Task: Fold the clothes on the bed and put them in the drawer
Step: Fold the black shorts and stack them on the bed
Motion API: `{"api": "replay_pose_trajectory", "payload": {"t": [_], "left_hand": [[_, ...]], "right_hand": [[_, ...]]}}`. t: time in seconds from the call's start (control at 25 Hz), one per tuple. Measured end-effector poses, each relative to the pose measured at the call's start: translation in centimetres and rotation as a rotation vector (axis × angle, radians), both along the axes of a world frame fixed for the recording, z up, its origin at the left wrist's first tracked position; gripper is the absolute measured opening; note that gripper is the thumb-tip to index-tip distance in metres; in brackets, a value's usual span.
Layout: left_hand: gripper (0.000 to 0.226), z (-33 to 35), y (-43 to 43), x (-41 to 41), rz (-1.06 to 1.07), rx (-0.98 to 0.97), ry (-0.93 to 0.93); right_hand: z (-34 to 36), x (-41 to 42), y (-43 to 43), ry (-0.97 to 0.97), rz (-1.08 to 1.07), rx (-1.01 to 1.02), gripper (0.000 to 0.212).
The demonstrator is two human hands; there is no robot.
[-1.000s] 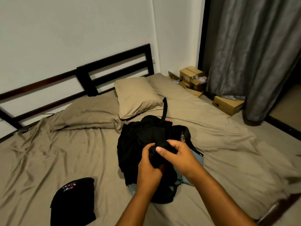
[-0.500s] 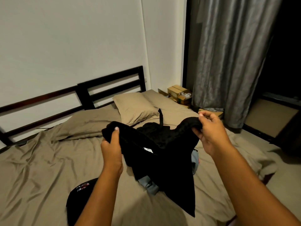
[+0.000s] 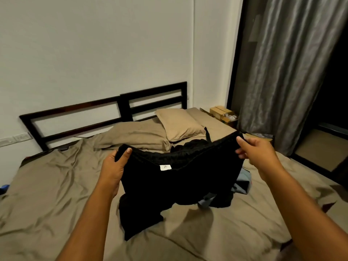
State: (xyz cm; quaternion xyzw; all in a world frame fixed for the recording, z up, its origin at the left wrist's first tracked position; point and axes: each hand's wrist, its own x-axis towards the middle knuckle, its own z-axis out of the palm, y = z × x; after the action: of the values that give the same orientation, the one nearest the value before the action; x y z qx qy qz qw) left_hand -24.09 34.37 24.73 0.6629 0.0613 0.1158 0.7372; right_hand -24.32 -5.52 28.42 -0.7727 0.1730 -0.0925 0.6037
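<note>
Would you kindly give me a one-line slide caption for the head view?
Left hand and right hand hold black shorts up by the waistband over the bed, clothes pile behind.

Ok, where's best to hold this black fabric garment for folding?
By the two ends of its gathered waistband, each hand coming in from its outer side. The left hand and right hand pinch there now, so the black fabric garment hangs spread, white label facing you.
</note>
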Motion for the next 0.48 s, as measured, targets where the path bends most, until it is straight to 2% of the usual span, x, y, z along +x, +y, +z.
{"api": "replay_pose_trajectory", "payload": {"t": [0.04,0.08,0.16,0.28,0.4,0.48], "left_hand": [[0.031,-0.3,1.4,-0.4,-0.01,0.051,-0.007],[0.023,-0.5,2.8,-0.8,-0.025,0.097,-0.012],[0.021,-0.6,4.8,-1.7,-0.096,0.113,0.005],[0.022,0.0,5.8,-3.1,-0.232,0.01,0.066],[0.037,0.6,6.1,-4.1,-0.307,0.098,0.127],[0.027,0.7,5.7,-4.6,-0.33,0.008,0.13]], "right_hand": [[-0.3,-0.1,0.0,-0.024,0.002,-0.164,0.045],[-0.5,0.0,0.1,-0.058,0.026,-0.246,0.051],[-0.5,-0.1,0.7,-0.119,0.087,-0.279,0.055],[0.2,0.5,1.4,-0.117,0.191,-0.165,0.046],[0.8,0.9,1.6,-0.065,0.287,-0.093,0.038],[1.2,0.8,1.4,-0.019,0.349,0.109,0.031]]}}
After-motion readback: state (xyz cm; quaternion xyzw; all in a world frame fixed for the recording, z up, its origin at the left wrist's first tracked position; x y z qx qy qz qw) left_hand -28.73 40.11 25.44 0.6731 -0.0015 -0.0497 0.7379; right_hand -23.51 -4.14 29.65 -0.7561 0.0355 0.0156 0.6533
